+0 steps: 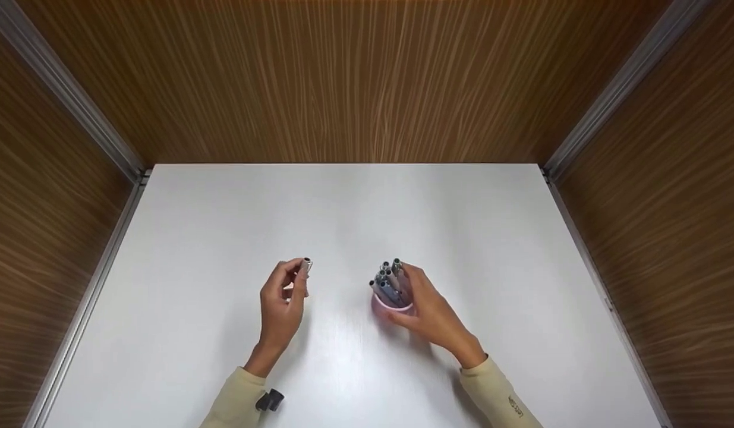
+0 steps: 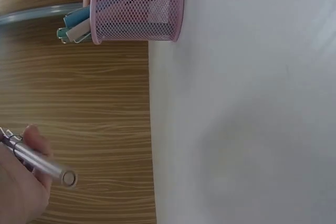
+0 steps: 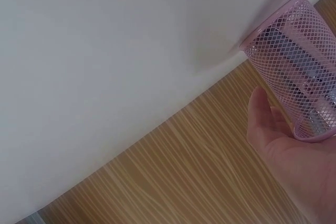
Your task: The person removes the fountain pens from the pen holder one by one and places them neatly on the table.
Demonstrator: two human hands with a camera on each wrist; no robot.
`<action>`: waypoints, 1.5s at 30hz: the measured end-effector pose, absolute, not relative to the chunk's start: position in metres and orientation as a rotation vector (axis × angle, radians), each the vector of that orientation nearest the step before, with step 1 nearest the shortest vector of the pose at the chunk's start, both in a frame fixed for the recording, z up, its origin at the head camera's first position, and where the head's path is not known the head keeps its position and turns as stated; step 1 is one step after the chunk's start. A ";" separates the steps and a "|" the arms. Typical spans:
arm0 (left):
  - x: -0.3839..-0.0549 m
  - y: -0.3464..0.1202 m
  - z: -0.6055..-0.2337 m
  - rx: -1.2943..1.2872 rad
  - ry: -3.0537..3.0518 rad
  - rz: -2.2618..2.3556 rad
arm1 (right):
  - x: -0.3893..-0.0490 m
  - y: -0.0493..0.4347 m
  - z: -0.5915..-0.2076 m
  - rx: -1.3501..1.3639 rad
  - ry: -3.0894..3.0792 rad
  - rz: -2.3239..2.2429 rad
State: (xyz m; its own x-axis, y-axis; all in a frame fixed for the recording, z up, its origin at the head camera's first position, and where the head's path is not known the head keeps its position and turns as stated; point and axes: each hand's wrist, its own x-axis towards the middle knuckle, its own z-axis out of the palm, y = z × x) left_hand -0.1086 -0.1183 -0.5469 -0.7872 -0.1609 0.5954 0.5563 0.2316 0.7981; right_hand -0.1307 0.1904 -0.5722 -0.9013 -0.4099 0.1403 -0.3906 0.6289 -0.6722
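Observation:
In the head view, my left hand [image 1: 283, 304] pinches a slim silver-grey pen [image 1: 306, 267] between thumb and fingers, raised above the table. The left wrist view shows that pen [image 2: 47, 165] with its round end outward and a metal clip. To the right, my right hand [image 1: 436, 313] grips the pink mesh pen holder [image 1: 381, 311] near its rim, the thumb at its front side. Several pens [image 1: 386, 285] stand in the holder, grey, blue and green among them. Some of my right fingers are hidden behind the pens and holder.
The white table [image 1: 343, 214] lies under both hands. Wood-grain panels [image 1: 343, 83] rise at the back and both sides, with metal rails [image 1: 75, 107] at the corners. A black clip-like piece [image 1: 270, 400] sits by the left sleeve.

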 end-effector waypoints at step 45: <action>-0.092 -0.209 -0.588 0.287 -2.294 -1.315 | -0.133 0.193 -0.572 -0.672 2.786 -1.159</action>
